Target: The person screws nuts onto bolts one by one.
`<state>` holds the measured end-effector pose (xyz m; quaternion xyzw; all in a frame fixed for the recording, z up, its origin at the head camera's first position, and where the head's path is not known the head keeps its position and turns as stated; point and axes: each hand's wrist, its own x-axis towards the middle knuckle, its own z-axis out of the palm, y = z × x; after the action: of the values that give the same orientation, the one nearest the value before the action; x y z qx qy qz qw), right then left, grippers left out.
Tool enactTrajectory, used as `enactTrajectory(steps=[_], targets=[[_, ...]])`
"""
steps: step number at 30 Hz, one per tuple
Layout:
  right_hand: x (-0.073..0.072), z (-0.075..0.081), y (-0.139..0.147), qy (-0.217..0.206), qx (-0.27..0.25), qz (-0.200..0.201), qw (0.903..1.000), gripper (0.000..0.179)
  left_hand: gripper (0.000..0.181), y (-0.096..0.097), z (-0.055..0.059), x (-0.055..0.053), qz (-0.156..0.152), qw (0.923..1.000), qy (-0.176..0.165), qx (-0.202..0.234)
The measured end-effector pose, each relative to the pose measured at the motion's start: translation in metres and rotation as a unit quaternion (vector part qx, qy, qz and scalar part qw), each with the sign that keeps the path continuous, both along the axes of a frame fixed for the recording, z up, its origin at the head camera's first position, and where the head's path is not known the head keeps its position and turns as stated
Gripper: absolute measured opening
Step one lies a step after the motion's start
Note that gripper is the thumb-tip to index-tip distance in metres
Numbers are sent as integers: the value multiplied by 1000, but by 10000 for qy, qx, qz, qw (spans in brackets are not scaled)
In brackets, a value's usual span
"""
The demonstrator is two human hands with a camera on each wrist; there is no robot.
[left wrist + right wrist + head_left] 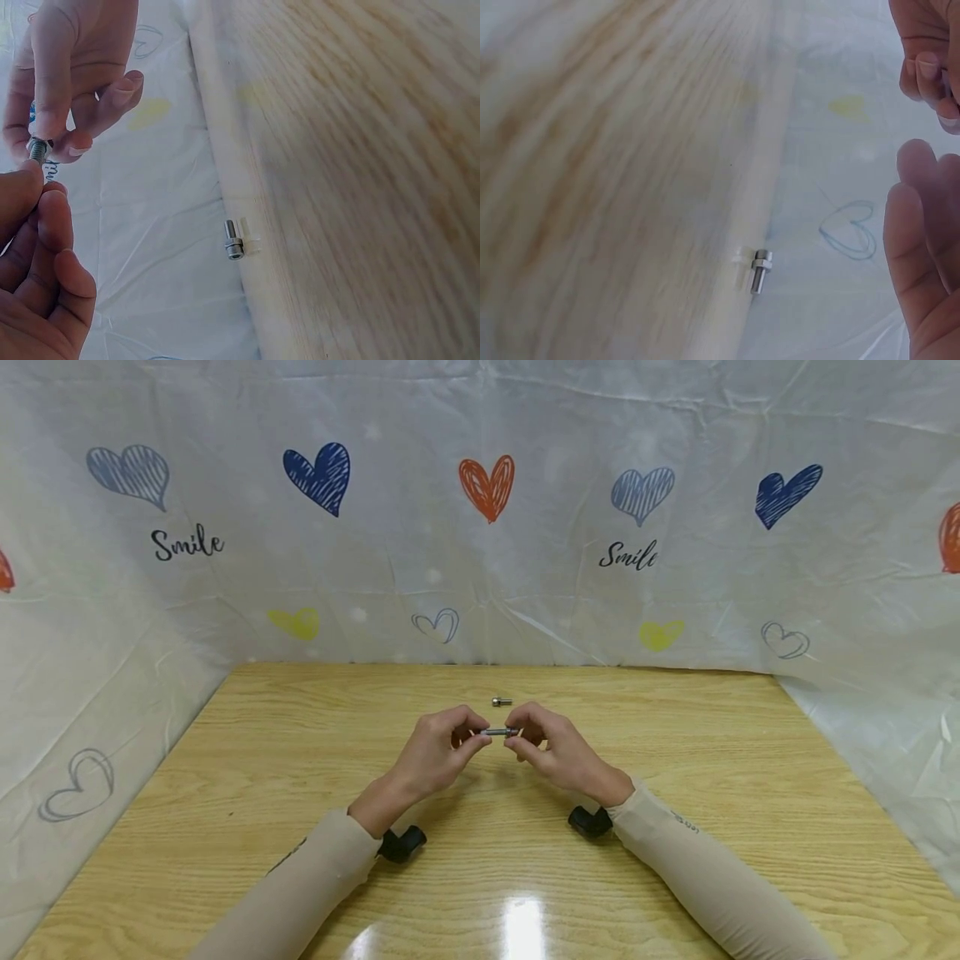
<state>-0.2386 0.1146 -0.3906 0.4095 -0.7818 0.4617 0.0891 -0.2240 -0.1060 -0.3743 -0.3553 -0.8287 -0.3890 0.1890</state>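
Note:
A small metal bolt [496,732] is held level above the table between both hands. My left hand [441,747] pinches its left end between thumb and fingers. At the other end, my right hand [553,745] pinches a wider metal part round the shank, mostly covered by the fingertips. The bolt's thread [37,152] shows between the two hands in the left wrist view. Behind the hands a second bolt [502,702] lies on the table, with a nut [762,264] on its shank near the head.
The wooden table [247,760] runs back to a white cloth backdrop [555,593] printed with hearts and lettering. Black wrist-worn devices [402,844] sit by the cuffs of both light sleeves [330,860]. Glare shows at the table's front.

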Motion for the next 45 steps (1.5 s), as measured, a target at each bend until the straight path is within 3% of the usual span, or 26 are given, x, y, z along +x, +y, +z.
enactTrajectory(steps=[10,17,23,33,41,45], targets=[[0,1,0,-100,178,-115,9997,11,8,0,1,1,-19,10000,-24,33],[0,-2,0,43,82,-139,9999,26,9,0,0,1,1,10000,-51,65],[0,-3,0,56,-71,39,10000,16,8,0,-1,1,-12,10000,-10,29],[-1,-1,0,-64,123,-36,9999,9,9,0,1,1,-61,10000,62,15],[-1,-3,1,71,139,-95,9998,27,8,0,1,1,12,10000,-34,24],[-1,-2,0,62,10,-25,10000,23,8,0,1,1,25,10000,-46,34]])
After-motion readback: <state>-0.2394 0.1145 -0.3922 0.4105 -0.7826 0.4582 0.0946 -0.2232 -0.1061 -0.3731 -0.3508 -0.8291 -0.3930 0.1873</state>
